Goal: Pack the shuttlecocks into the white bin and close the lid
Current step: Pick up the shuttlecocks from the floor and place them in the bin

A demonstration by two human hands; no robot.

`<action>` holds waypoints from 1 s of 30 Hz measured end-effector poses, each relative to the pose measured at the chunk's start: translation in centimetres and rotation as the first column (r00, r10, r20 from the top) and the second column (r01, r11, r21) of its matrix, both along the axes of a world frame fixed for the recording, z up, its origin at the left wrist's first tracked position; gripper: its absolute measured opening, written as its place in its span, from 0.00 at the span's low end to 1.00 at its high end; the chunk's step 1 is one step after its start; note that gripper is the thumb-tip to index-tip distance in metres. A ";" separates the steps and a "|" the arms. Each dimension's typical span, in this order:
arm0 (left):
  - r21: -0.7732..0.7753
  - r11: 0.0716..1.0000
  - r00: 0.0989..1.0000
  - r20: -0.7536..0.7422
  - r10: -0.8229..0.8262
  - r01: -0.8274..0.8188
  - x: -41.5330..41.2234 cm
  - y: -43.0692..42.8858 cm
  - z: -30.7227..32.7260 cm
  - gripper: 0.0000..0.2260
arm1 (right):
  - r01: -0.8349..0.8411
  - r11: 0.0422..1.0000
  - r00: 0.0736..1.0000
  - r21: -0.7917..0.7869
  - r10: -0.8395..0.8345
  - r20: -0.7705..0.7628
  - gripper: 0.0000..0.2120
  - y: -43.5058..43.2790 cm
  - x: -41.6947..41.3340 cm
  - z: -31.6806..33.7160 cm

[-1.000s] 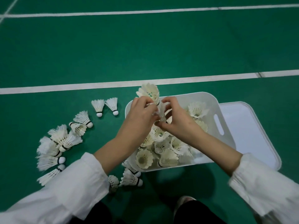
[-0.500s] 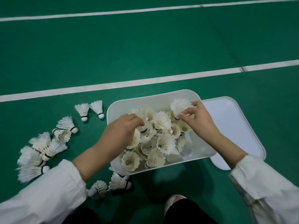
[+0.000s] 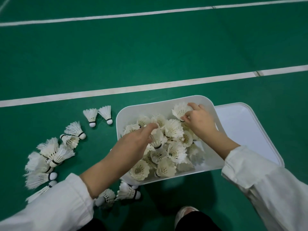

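The white bin (image 3: 150, 107) sits on the green court floor and holds several white feather shuttlecocks (image 3: 173, 130). My left hand (image 3: 133, 142) reaches into the bin's left side, and its fingers grip a shuttlecock (image 3: 157, 139) with the cork pointing down. At the bin's far right corner my right hand (image 3: 200, 120) pinches a shuttlecock (image 3: 180, 110) by its feathers. The white lid (image 3: 241, 130) lies flat on the floor right of the bin. Several loose shuttlecocks (image 3: 50, 152) lie on the floor to the left.
Two shuttlecocks (image 3: 98, 115) stand near the bin's far left corner, and two more (image 3: 120, 194) lie by its near left corner. White court lines (image 3: 150, 87) cross the floor beyond the bin. My shoe (image 3: 185, 212) is at the bottom.
Both hands came down from above the bin into it and moved apart: the left to the left side, the right to the far right corner. The camera shifted slightly.
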State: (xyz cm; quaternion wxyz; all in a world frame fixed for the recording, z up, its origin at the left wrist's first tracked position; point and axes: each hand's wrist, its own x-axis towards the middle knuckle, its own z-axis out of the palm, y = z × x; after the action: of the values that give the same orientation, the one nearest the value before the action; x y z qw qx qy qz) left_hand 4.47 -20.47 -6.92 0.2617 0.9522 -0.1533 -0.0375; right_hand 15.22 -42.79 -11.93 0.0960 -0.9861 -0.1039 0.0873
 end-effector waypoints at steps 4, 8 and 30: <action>0.002 1.000 0.999 0.021 -0.026 0.026 -0.1 0.4 -0.1 0.09 | 0.070 0.992 0.997 0.109 -0.074 0.036 0.16 0.5 -0.7 -0.3; 0.009 0.997 0.996 0.041 -0.075 0.075 -0.2 0.5 -0.4 0.05 | 0.148 0.963 0.987 0.227 -0.160 0.034 0.16 0.1 -1.1 -0.6; 0.003 0.987 0.971 0.181 -0.157 0.159 0.1 -1.5 -0.7 0.04 | -0.325 0.876 0.943 0.356 0.329 0.051 0.08 2.3 -8.1 2.7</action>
State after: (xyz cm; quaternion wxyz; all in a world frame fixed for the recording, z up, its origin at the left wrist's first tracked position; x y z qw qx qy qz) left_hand 4.53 -21.97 -7.59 0.2486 0.9348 -0.2520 0.0294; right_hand 7.15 -40.51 -9.19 0.2589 -0.9195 -0.2826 0.0873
